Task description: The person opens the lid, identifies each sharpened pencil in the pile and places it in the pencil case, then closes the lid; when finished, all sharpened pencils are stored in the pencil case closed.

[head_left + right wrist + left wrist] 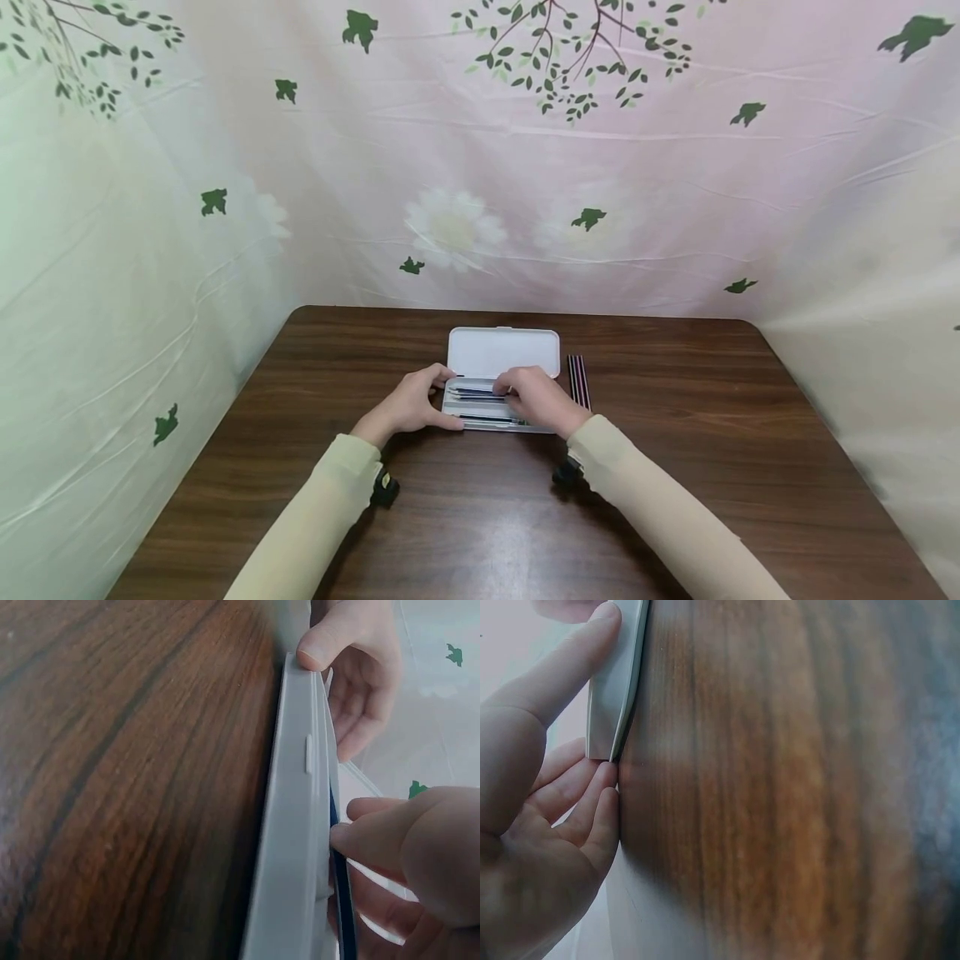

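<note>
A white pencil case (pixel 501 429) lies on the table with its lid (pixel 504 352) laid back. Several slim pencils (pixel 480 395) lie inside it, in a back and a front compartment. My left hand (pixel 408 406) holds the left end of the case, thumb at the front corner and fingers round the side; the left wrist view shows the thumb (pixel 592 645) on the front wall. My right hand (pixel 538 398) is over the right half of the case. In the right wrist view, its thumb and fingers pinch a dark blue pencil (pixel 343 900) along the front rim.
Right of the case, dark pencils with pink stripes (pixel 578 382) lie side by side on the brown wooden table (pixel 480 517). A printed cloth (pixel 360 167) hangs behind the table and at both sides.
</note>
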### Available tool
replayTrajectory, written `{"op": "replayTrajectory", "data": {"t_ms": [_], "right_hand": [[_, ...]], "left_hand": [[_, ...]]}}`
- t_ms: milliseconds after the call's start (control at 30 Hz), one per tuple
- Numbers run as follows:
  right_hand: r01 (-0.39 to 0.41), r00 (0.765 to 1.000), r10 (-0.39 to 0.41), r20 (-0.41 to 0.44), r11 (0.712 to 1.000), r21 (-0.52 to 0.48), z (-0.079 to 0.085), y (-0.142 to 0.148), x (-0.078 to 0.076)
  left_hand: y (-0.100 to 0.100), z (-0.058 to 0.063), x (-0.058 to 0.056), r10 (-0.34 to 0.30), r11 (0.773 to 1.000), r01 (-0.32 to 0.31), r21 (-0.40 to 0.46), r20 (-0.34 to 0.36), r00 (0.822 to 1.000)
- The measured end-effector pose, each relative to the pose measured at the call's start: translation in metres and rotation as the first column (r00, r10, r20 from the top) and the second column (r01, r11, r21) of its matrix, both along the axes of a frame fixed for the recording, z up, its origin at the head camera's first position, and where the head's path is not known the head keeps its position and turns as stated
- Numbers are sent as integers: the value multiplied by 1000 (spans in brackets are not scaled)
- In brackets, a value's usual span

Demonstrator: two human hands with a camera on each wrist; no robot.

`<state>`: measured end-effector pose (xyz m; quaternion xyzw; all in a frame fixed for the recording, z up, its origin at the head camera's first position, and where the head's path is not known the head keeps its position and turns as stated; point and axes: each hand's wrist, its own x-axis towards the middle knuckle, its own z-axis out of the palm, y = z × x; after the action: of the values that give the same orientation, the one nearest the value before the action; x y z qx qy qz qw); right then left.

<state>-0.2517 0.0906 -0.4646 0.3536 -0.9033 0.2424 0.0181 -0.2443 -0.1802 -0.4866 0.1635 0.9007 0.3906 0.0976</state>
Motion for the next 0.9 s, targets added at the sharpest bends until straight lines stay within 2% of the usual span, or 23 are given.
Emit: {"op": "replayTrajectory", "data": {"t_ms": [200, 433, 667, 900], "right_hand": [[-14, 1000, 13, -15, 1000, -23, -3, 4, 0], [0, 998, -3, -56, 998, -55, -1, 27, 2], [123, 992, -126, -28, 988, -92, 1, 56, 2], [276, 960, -278, -3, 955, -112, -1, 78, -4]], "left_hand": [[1, 1, 0, -1, 1000, 1, -1, 0, 1000], [0, 1, 1, 0, 1000, 0, -3, 1, 1000], [0, 1, 2, 1, 1000, -1, -27, -14, 1000], [2, 2, 3, 1, 1000, -1, -15, -14, 1000]]}}
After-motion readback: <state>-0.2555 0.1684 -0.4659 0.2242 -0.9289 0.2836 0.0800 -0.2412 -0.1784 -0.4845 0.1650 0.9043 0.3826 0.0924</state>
